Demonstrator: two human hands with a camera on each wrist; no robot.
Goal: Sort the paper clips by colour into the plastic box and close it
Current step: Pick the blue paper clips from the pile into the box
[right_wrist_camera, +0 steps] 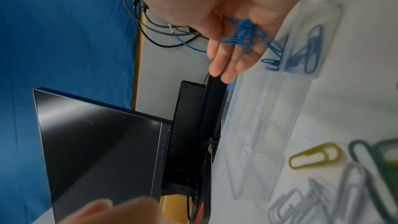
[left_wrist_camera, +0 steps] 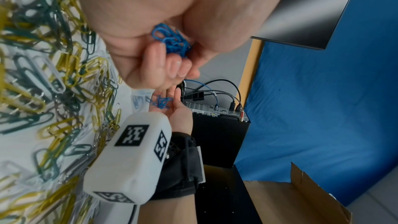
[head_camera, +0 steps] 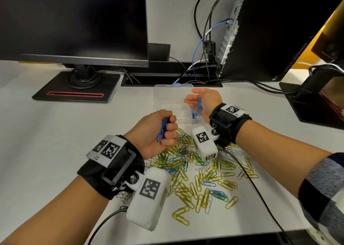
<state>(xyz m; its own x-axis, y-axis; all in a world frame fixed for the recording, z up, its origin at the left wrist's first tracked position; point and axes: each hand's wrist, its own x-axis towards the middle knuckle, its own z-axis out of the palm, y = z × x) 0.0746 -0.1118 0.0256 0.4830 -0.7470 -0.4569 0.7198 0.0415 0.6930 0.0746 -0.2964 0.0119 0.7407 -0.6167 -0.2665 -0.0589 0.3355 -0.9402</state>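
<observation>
Left hand: the left hand (head_camera: 158,131) is up above the bench (head_camera: 55,133), fingers curled tight around a bunch of blue clips (head_camera: 163,130). The bunch runs long-ways from the person toward the far edge, and its ends stick out of the fist at both sides.

Right hand: the right hand (head_camera: 203,100) is above the near right part of the plastic box (head_camera: 167,99). Its palm faces left and its fingers are straight and loose. A few hooked-together blue clips, the right-hand blue clips (head_camera: 198,105), lie against the palm and hang down in a chain.

Plastic box: it is clear, lies flat on the bench behind the pile, and its lid is off the top. Its long side runs away from the person toward the cables. Thin walls split it into small rooms. A blue latch (head_camera: 176,85) sits on its far edge.

Clips in the box: some blue clips in the box (right_wrist_camera: 310,52) lie in the near right room, right under the right hand.

Clip pile: the loose pile of clips (head_camera: 204,179) is spread on the bench in front of the box, between the two arms. They are mostly yellow, with green, white and a few blue, pointing every which way.

Behind: a dark monitor (head_camera: 74,21) stands far left, and a black computer (head_camera: 270,30) with cables stands far right.
</observation>
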